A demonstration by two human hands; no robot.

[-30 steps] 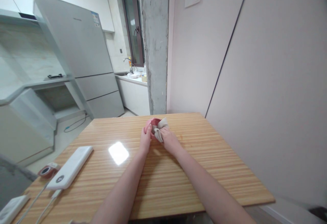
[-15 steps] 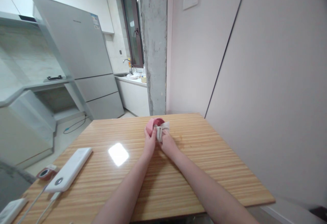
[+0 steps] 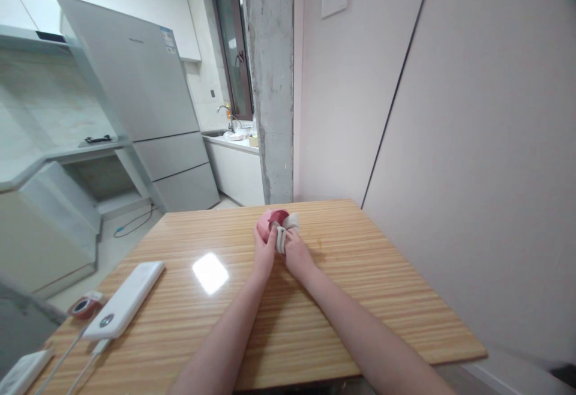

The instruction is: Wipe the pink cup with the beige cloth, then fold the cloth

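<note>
A small pink cup being wiped with a pale cloth over the far middle of the wooden table.
The cup is gripped by the left hand; the cloth is pinched by the right hand. A loosened grip could drop the cup onto the table. The fridge label cannot be read.

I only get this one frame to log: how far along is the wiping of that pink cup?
In hand: the left hand grips the pink cup while the right hand presses a beige cloth against it above the wooden table. Nothing shows finished; the cup is not yet set down.
</note>
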